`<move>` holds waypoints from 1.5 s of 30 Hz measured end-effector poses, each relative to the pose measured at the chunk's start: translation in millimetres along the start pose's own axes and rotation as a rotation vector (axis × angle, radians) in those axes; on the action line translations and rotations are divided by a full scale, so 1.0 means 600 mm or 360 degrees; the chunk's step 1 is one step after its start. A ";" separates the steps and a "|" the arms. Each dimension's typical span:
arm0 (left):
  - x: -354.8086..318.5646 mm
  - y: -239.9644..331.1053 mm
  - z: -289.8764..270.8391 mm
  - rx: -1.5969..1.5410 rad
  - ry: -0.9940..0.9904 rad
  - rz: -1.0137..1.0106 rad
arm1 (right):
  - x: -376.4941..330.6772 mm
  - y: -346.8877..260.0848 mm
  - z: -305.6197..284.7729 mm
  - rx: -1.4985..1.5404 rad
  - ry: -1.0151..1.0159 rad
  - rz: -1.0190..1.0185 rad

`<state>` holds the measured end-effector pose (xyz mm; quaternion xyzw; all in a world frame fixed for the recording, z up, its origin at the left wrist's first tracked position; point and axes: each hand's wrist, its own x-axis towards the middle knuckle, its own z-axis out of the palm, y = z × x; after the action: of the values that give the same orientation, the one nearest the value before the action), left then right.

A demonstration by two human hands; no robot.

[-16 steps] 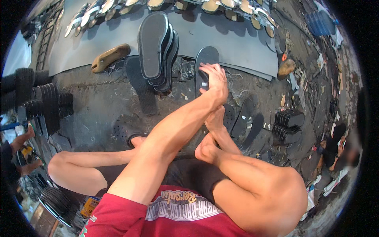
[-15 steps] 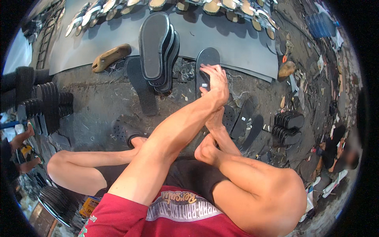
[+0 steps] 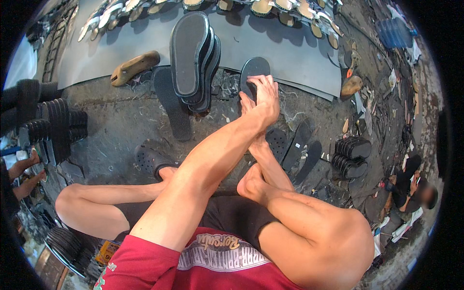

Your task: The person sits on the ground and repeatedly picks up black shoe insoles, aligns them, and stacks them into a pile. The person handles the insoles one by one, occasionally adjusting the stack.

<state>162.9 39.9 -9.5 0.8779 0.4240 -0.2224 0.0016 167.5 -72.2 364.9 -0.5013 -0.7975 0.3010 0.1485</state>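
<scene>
Fairly bright, w/ soft shadows below sandals (image 3: 262, 7) on grey sheet (image 3: 121, 46). Pale glare far L rim. Fisheye bend, black corners; hands (image 3: 267, 99) sharp, edges soft.

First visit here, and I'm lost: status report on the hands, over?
Left hand on black sole. Right hand mostly hidden. Stacked soles off to the left, not blocking.
</scene>
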 end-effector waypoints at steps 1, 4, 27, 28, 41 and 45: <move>-0.001 0.004 -0.002 0.0018 0.0002 0.0026 | -0.006 0.008 0.020 -0.0013 0.0049 0.0030; 0.006 -0.001 -0.002 0.0116 -0.0023 0.0125 | -0.015 0.068 0.126 -0.0066 0.0248 0.0132; 0.045 -0.150 0.044 -0.0401 0.0269 0.0705 | 0.048 0.370 0.508 -0.0225 0.0791 0.0508; 0.049 -0.150 0.048 -0.0386 0.0263 0.0714 | 0.055 0.373 0.512 -0.0237 0.0793 0.0508; 0.028 -0.154 0.024 -0.0456 0.0201 0.0724 | -0.019 0.321 0.502 -0.0264 0.0578 0.0498; 0.024 -0.158 0.022 -0.0497 0.0147 0.0740 | -0.052 0.322 0.496 -0.0195 0.0646 0.0615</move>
<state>94.8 108.8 -9.1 0.9500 0.2400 -0.1077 0.1685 158.6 -137.3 14.6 -0.7019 -0.6580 0.1685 0.2145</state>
